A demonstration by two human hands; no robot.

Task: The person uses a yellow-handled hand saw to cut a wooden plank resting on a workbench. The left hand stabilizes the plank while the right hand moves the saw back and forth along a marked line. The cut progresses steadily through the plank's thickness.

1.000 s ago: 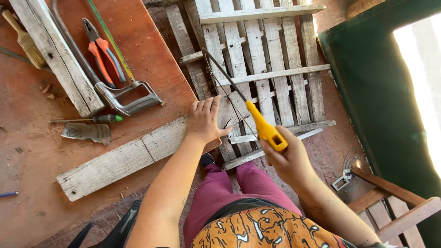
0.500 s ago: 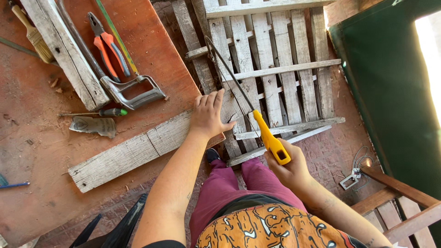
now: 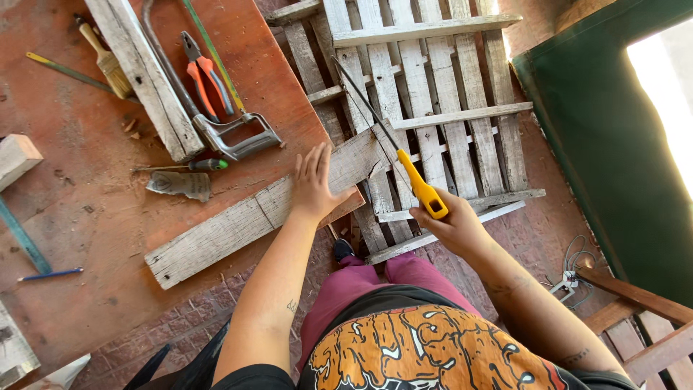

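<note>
Head view: the left hand (image 3: 315,182) lies flat, fingers spread, pressing the weathered plank (image 3: 253,217) onto the red tabletop (image 3: 65,217), likely to steady it. The plank's end overhangs the table edge, where the right hand (image 3: 453,227), fingers wrapped, grips the yellow-handled saw (image 3: 404,170) across it. Above the plank lie a hacksaw (image 3: 216,130) and orange pliers (image 3: 206,76). No containers show.

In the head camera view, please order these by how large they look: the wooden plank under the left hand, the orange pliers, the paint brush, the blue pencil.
1. Wooden plank, clearly the largest.
2. Orange pliers and paint brush look about equal, so I leave them unranked.
3. Blue pencil, the smallest.
</note>
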